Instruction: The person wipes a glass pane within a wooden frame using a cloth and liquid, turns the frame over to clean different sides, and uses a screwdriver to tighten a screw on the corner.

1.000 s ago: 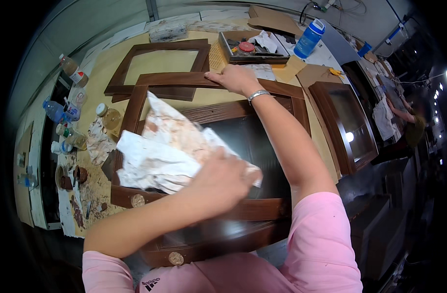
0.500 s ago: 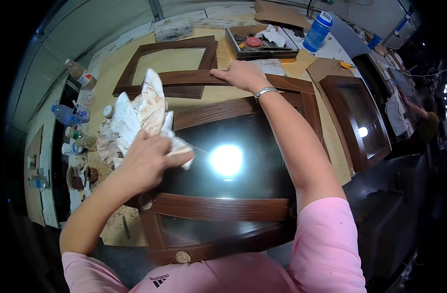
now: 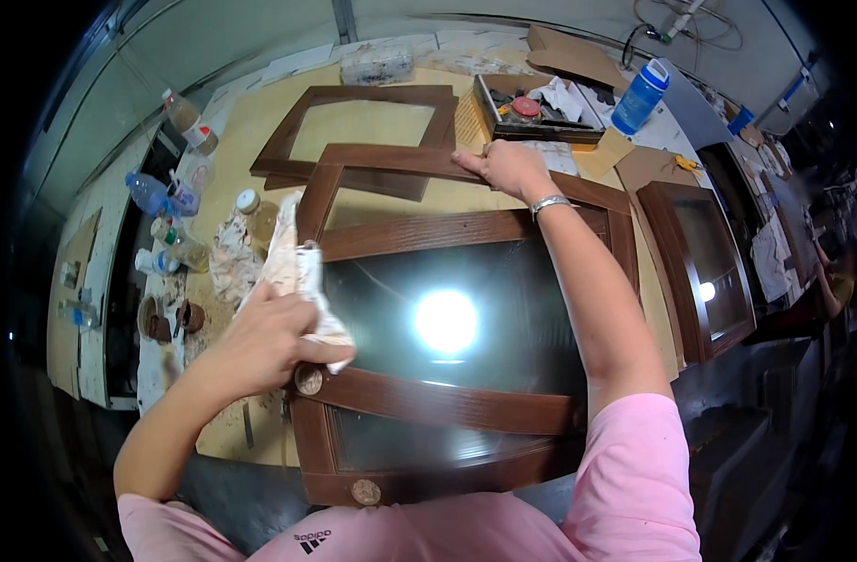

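Observation:
My left hand (image 3: 274,339) is closed on a stained white cloth (image 3: 288,248) beside the near left part of a dark brown wooden frame. That frame (image 3: 405,401) surrounds a dark glass panel (image 3: 400,300) that reflects a bright lamp. At the far side, my right hand (image 3: 511,170) grips the top rail of another brown wooden frame (image 3: 391,159), thumb pointing left along the wood. A silver bracelet (image 3: 548,206) circles the right wrist. Below, nearest my body, lies a further framed panel (image 3: 447,456), with round tan plugs or pads on its left side.
Several bottles stand at left, among them a yellowish one with a white cap (image 3: 256,220). Behind lie an empty frame (image 3: 354,92), a tray of odds and ends (image 3: 541,134) and a blue bottle (image 3: 640,97). Another glazed frame (image 3: 695,272) rests at right; someone sits or stands beyond.
The left hand and its cloth have shifted down slightly, uncovering the white-capped bottle and the upper frame's left corner. My view has turned a little; the right hand still holds the rail.

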`<state>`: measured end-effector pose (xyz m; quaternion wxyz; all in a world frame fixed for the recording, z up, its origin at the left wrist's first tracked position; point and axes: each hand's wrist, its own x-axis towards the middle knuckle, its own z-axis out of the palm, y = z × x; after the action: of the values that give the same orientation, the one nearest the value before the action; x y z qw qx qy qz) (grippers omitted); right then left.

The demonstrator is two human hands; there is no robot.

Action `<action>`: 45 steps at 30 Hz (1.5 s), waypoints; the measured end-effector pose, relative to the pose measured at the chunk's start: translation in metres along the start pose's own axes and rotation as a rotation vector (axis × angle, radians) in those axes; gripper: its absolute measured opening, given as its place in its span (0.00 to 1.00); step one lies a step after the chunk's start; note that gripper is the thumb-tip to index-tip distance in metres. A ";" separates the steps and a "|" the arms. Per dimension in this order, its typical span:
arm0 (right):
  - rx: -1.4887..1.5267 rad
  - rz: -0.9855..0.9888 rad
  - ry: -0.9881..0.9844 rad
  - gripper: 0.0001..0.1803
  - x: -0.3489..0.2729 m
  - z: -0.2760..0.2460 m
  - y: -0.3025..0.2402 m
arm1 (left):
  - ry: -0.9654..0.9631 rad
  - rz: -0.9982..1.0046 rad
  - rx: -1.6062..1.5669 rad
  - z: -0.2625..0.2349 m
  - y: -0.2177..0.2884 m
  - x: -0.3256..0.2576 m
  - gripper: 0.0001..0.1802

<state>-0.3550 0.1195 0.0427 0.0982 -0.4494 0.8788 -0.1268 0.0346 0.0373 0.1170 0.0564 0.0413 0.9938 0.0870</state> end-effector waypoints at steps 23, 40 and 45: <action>-0.016 -0.018 -0.017 0.46 -0.009 -0.029 -0.019 | 0.593 -0.635 -0.151 0.050 -0.080 -0.018 0.18; -0.289 -0.184 0.523 0.40 -0.116 -0.211 -0.121 | 0.684 -0.314 -1.420 -0.010 -0.065 -0.032 0.16; -0.352 -0.198 0.556 0.41 -0.137 -0.218 -0.131 | 0.712 -0.322 -1.392 -0.008 -0.062 -0.042 0.14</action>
<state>-0.2382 0.1866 0.2985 -0.2369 -0.4910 0.8324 -0.0999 0.0710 -0.0283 0.1179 -0.2399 -0.1775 0.6632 0.6863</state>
